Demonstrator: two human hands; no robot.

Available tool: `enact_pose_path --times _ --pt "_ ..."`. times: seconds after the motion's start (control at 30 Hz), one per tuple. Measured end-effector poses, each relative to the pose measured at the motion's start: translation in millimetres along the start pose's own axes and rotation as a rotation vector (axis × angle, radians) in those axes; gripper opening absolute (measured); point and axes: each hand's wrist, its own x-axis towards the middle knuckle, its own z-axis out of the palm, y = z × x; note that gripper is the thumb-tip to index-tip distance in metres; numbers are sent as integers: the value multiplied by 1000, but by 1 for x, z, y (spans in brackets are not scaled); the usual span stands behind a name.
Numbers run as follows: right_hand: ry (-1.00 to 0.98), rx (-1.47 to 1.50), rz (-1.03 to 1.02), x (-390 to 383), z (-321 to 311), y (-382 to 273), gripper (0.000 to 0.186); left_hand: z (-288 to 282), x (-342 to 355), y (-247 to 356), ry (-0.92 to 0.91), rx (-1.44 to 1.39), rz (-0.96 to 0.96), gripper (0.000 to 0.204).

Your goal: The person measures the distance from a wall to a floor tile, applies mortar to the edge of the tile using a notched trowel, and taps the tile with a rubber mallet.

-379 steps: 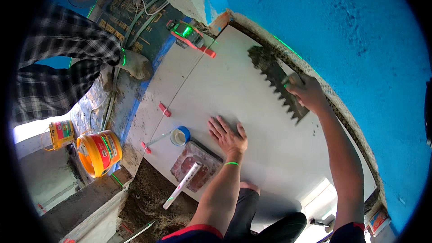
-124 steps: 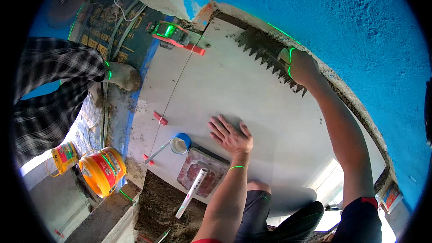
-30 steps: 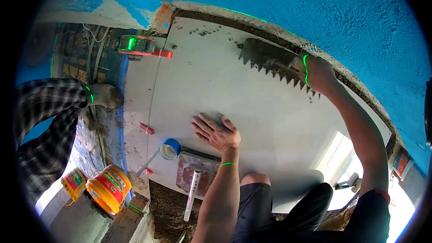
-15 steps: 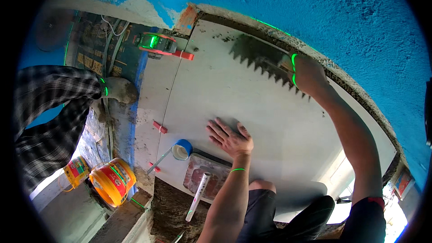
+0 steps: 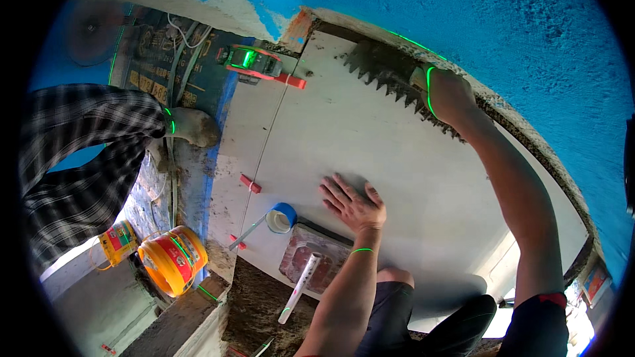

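A notched trowel point(image 5: 378, 69) with large pointed teeth and dark mortar on its blade is gripped in my right hand point(image 5: 448, 96). The blade lies along the far edge of a large pale tile point(image 5: 317, 135), beside the mortar-smeared gap under the blue wall. My left hand point(image 5: 356, 206) rests on the middle of the tile, palm down, fingers spread, holding nothing. Close by it are a roll of blue tape point(image 5: 284, 211) and a rectangular flat-faced tool point(image 5: 297, 244) with a white tube point(image 5: 301, 287) across it; my left forearm partly covers the tool.
Left on the tiles sits a laser level point(image 5: 254, 63), casting green lines. Red clips point(image 5: 250, 184) sit along the tile joint. Another person's leg in plaid trousers point(image 5: 92, 112) and a shoe point(image 5: 196, 127) are at the left, above yellow buckets point(image 5: 170, 264). A blue wall point(image 5: 423, 0) curves behind.
My right hand and the trowel have shifted slightly left along the tile's far edge. The left hand stays on the tile. The whole view has moved a little.
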Motion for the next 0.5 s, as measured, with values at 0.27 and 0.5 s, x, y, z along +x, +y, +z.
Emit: enact_pose_path --times 0.27,0.5 --pt "49 102 -506 -18 25 -10 27 -2 2 -7 22 -13 0 79" --pt "-227 61 -445 -9 36 -120 14 -2 4 -5 52 37 20 80"
